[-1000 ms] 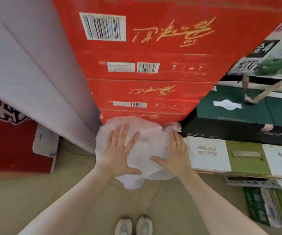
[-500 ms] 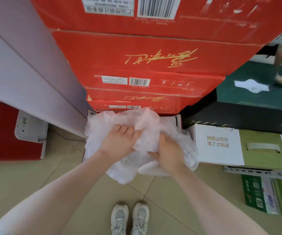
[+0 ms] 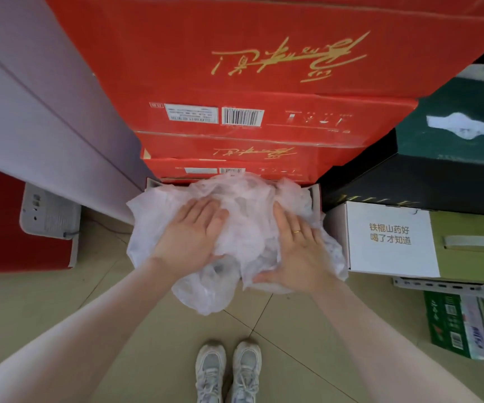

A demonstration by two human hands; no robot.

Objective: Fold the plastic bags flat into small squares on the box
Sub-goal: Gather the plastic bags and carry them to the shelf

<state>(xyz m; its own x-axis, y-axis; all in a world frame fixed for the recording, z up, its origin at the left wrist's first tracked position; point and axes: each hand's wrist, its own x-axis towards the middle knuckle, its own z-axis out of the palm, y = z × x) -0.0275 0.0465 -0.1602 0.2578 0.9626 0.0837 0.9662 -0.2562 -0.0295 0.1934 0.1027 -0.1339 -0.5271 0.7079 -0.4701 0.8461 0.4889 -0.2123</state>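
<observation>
A crumpled, translucent white plastic bag (image 3: pixel 243 216) lies spread over a low box (image 3: pixel 315 191) in front of the red stack; only the box's rim shows at the far corners. My left hand (image 3: pixel 190 237) lies flat on the bag's left half, fingers straight and together. My right hand (image 3: pixel 296 251), with a ring on one finger, presses flat on the right half, its thumb stretched along the near edge. The bag's near part hangs over the box's front edge toward the floor.
A tall stack of red cartons (image 3: pixel 249 117) rises right behind the bag. A pale wall panel (image 3: pixel 46 117) stands at the left, a white and green carton (image 3: pixel 427 237) at the right, dark boxes (image 3: pixel 427 181) behind it. My shoes (image 3: pixel 229 370) stand on the tiled floor.
Half a second ago both hands were bunching the bag with curled fingers; now both lie flat and spread apart on it, pressing it down.
</observation>
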